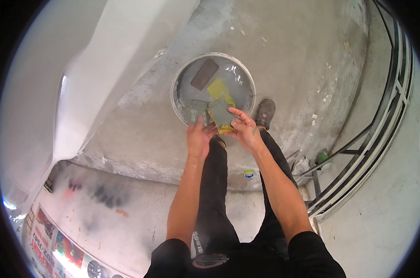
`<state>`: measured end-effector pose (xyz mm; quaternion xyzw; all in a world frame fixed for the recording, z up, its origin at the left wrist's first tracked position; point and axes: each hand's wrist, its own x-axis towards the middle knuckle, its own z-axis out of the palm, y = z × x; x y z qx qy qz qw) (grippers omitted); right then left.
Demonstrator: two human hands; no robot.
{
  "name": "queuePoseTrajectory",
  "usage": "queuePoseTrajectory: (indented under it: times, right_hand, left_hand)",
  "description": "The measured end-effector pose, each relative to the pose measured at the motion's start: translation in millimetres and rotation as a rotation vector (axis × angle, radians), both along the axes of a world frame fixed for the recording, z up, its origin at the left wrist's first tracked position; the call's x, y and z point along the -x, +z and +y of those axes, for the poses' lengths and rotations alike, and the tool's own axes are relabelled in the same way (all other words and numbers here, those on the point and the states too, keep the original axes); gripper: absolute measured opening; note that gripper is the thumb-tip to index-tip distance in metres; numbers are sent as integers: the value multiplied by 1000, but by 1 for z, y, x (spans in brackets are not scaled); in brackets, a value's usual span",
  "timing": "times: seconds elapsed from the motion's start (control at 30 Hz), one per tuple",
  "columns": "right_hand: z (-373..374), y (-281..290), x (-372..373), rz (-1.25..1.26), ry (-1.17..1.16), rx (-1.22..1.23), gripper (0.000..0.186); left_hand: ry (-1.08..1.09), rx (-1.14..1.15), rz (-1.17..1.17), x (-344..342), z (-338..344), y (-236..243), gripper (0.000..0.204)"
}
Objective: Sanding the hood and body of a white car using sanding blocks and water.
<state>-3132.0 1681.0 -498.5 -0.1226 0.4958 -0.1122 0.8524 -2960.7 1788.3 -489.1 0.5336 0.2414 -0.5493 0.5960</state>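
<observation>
A round bucket [174,95] of cloudy grey water stands on the floor before me. Over its near rim I hold a grey-green sandpaper sheet [221,111] with yellow showing along its edges. My left hand [200,140] grips its lower left edge, some fingers tucked behind it. On the other side my right hand [245,127] pinches the sheet, with one finger stretched along it. Beyond it in the bucket lie a yellow-green piece [217,88] and a dark rectangular block [204,74]. Another greyish piece [198,105] shows dimly beside the held sheet.
A large white, glossy curved panel [94,69] rises at my left. Metal railing [381,116] curves along the right. Between my legs a roll of tape [249,174] lies on the floor. My shoe [266,112] is close to the bucket's right side. A printed banner [64,250] is at the lower left.
</observation>
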Motion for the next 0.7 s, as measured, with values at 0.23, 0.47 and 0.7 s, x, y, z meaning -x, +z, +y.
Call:
queuePoseTrajectory:
  times: [0.23,0.47,0.7]
  right_hand:
    - [11,3,-12,272,408,503,56]
    - [-3,24,-18,139,422,286,42]
    - [13,21,-24,174,492,264,41]
  left_hand:
    - [-169,-89,-180,16,3,1,33]
    - [-570,91,-589,12,9,30,52]
    - [-508,-83,-510,5,7,33,33]
